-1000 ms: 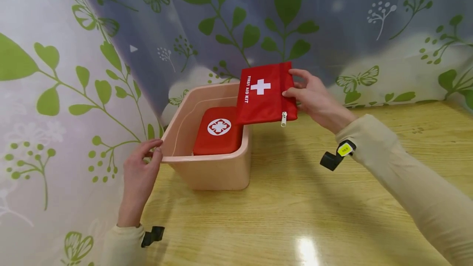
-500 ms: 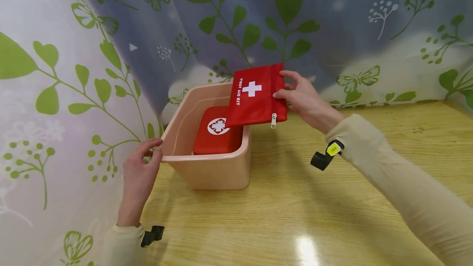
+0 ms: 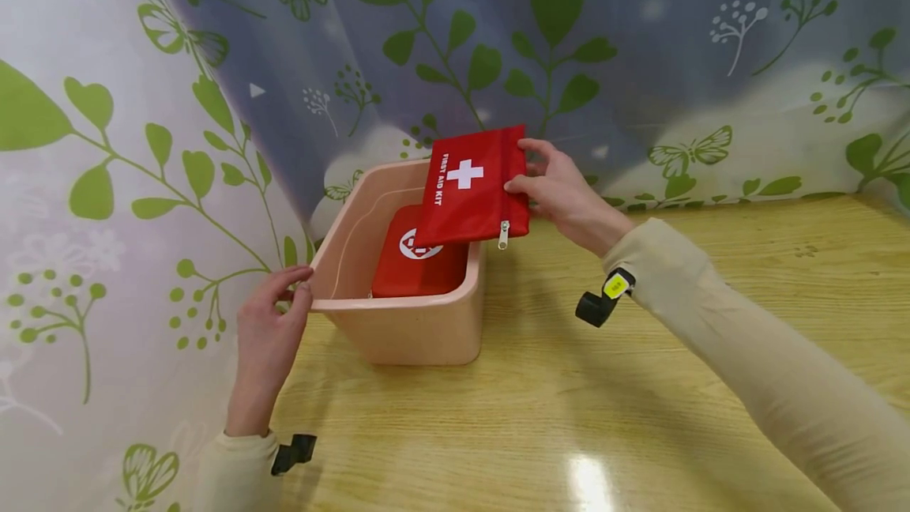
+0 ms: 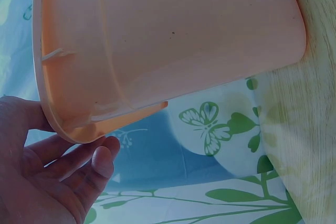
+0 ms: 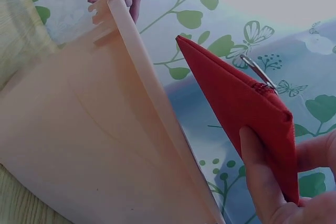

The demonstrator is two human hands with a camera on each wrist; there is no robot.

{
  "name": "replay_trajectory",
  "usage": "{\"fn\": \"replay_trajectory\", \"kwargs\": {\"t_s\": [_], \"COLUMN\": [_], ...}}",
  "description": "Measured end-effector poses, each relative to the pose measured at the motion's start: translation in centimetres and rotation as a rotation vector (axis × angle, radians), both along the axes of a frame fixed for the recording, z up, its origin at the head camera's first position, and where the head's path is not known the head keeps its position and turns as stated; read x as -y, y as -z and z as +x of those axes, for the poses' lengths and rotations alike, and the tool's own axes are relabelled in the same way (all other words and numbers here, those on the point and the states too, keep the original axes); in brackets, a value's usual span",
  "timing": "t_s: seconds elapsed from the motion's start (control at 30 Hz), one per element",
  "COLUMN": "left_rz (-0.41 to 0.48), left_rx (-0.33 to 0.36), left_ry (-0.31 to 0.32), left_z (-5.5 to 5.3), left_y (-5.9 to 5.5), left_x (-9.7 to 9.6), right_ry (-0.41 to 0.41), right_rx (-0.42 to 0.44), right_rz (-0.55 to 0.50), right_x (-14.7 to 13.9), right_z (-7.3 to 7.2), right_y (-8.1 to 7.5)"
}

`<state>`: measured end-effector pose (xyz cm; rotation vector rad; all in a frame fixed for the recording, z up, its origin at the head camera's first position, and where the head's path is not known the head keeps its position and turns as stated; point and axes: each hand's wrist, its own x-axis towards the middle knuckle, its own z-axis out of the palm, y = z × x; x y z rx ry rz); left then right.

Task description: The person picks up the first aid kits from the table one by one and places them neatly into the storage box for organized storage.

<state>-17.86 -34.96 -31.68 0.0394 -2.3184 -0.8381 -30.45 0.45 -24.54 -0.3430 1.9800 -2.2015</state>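
Note:
A red zippered first aid pouch [image 3: 469,212] with a white cross is pinched at its right edge by my right hand [image 3: 565,192]. The pouch is tilted and reaches over the right side of a pink plastic bin [image 3: 419,338]. Inside the bin lies a red first aid case [image 3: 408,279] with a round white emblem, partly covered by the pouch in the head view. My left hand [image 3: 273,330] holds the bin's near left corner, thumb and fingers at the rim. The left wrist view shows those fingers [image 4: 63,153] curled about the rim corner.
The bin stands on a light wooden table [image 3: 533,417], close to the corner where two printed curtains meet. One curtain [image 3: 640,62] hangs behind it and a pale one [image 3: 128,259] at the left. Black straps with camera mounts sit on both wrists.
My right hand has moved left with the pouch, which now reaches farther over the bin and covers more of the case. My left hand and the bin have stayed in place.

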Motion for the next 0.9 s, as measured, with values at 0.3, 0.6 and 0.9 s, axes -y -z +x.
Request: {"fn": "replay_trajectory", "kwargs": {"t_s": [0.3,0.6,0.9], "left_rz": [0.0,0.001,0.008], "left_rx": [-0.014,-0.009,-0.009], "left_ry": [0.007,0.008,0.012], "left_z": [0.0,0.0,0.1], "left_y": [0.1,0.1,0.1], "left_x": [0.1,0.1,0.1], "right_ry": [-0.006,-0.019,-0.034], "right_rx": [0.002,-0.005,-0.03], "right_rz": [0.008,0.014,0.055], "right_x": [1.4,3.1,4.2], "right_z": [-0.2,-0.2,-0.3], "right_y": [0.2,0.3,0.4]}}
